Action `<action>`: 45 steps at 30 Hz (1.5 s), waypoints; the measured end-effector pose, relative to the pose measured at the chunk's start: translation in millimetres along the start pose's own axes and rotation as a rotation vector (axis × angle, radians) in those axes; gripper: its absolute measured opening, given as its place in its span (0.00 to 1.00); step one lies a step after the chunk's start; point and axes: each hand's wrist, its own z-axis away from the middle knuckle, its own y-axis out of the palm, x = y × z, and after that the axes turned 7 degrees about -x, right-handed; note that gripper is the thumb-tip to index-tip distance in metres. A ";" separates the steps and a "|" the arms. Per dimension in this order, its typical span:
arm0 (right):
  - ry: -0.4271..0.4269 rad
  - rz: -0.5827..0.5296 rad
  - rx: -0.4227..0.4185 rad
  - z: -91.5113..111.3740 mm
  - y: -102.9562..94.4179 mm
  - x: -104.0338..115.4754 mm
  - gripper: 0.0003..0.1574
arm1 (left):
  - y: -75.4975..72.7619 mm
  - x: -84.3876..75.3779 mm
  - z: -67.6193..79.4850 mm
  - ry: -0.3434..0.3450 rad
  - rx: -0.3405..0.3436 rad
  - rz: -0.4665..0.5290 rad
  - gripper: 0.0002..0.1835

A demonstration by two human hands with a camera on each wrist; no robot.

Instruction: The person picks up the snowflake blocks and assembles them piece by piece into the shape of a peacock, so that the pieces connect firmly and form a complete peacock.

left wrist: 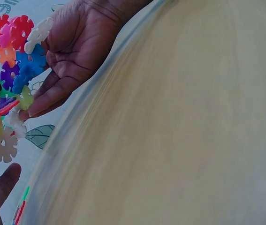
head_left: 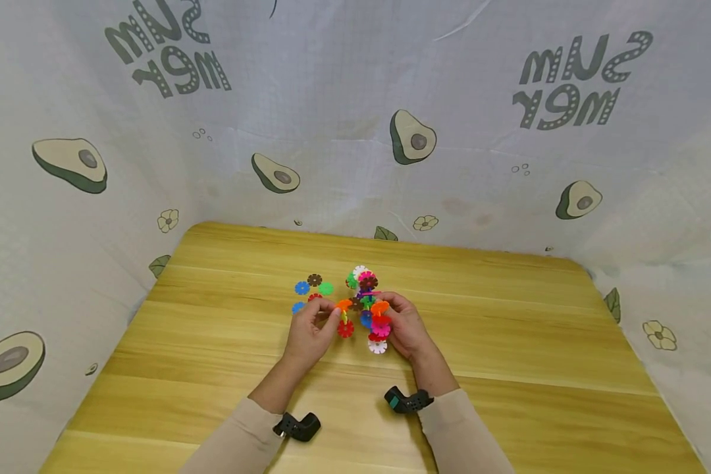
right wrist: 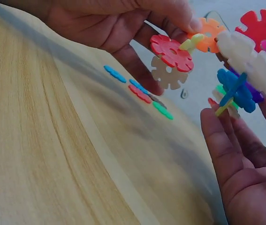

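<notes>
A model of interlocking notched plastic discs (head_left: 366, 319), joined in many colours, is held between both hands above the table. My left hand (head_left: 309, 332) pinches an orange disc (head_left: 343, 305) on the model's left side with thumb and forefinger. From that side hang a yellow piece and a red disc (right wrist: 171, 52), with a whitish disc (right wrist: 168, 75) close by. My right hand (head_left: 409, 326) grips the right side, near pink, red and orange discs. Blue discs (left wrist: 29, 65) and a white disc (left wrist: 39, 35) sit by its palm in the left wrist view. Discs partly cover its fingertips.
Loose discs lie flat on the wooden table (head_left: 509, 329) just beyond my left hand: a brown one (head_left: 315, 280), a green one (head_left: 326, 288), a red one and blue ones (head_left: 301, 288). A printed curtain (head_left: 343, 99) stands behind the table's far edge.
</notes>
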 end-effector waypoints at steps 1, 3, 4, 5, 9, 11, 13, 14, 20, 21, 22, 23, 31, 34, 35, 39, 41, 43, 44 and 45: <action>0.003 0.000 0.003 -0.1 0.1 0.3 0.19 | -0.1 -0.1 -0.2 -0.012 0.003 0.002 0.03; 0.000 0.001 0.006 -0.5 0.6 0.5 0.18 | -0.1 0.3 -0.1 -0.027 0.004 0.012 0.03; -0.003 -0.005 0.006 -0.5 1.1 0.6 0.18 | 0.2 0.6 0.0 -0.029 0.003 0.017 0.02; -0.004 -0.009 0.005 -0.6 1.9 0.8 0.18 | 0.5 1.4 0.1 -0.023 -0.001 0.021 0.02; 0.042 -0.028 -0.011 -1.1 5.2 1.4 0.21 | 2.0 4.0 0.2 0.028 -0.050 0.015 0.02; 0.100 -0.051 -0.007 -1.2 6.1 2.5 0.21 | 2.2 4.7 0.1 0.058 -0.077 0.001 0.02; 0.175 -0.090 0.003 -1.3 6.1 4.2 0.19 | 1.9 4.8 -0.1 0.088 -0.093 -0.016 0.02; 0.210 -0.104 0.014 -1.2 5.8 5.3 0.21 | 1.6 4.5 -0.1 0.106 -0.093 -0.028 0.02; 0.306 -0.088 0.095 1.8 2.7 12.8 0.32 | 2.4 3.5 0.2 0.253 -0.019 -0.169 0.03; 0.308 -0.069 0.105 1.9 1.9 13.9 0.34 | 3.0 3.5 0.3 0.275 -0.004 -0.189 0.03; 0.304 -0.042 0.115 1.8 0.9 15.1 0.38 | 3.7 3.6 0.4 0.292 0.007 -0.202 0.04; 0.305 -0.020 0.118 1.4 -0.5 16.3 0.41 | 4.4 3.6 0.6 0.301 0.018 -0.205 0.05; 0.360 0.125 -0.017 0.9 -32.7 34.3 0.43 | 2.6 3.5 -0.1 0.197 0.000 -0.247 0.05; 0.319 0.260 -0.080 1.4 -45.4 44.6 0.39 | -1.9 3.6 -3.9 0.172 -0.029 -0.311 0.05; 0.311 0.306 -0.102 1.8 -49.3 48.0 0.38 | -4.1 3.7 -5.6 0.163 -0.041 -0.330 0.05; 0.282 0.440 -0.186 4.6 -61.9 61.7 0.40 | -14.9 6.3 -11.8 0.094 -0.074 -0.409 0.05; 0.288 0.478 -0.244 5.5 -69.1 66.6 0.42 | -20.8 7.3 -14.3 0.038 -0.073 -0.450 0.07; 0.298 0.531 -0.301 6.6 -76.4 70.3 0.44 | -26.2 8.0 -16.0 -0.019 -0.052 -0.492 0.11; 0.305 0.566 -0.327 7.1 -79.9 71.3 0.45 | -28.5 7.8 -16.7 -0.048 -0.037 -0.514 0.13; 0.308 0.599 -0.356 7.6 -83.5 71.7 0.44 | -30.5 7.6 -17.1 -0.075 -0.020 -0.536 0.15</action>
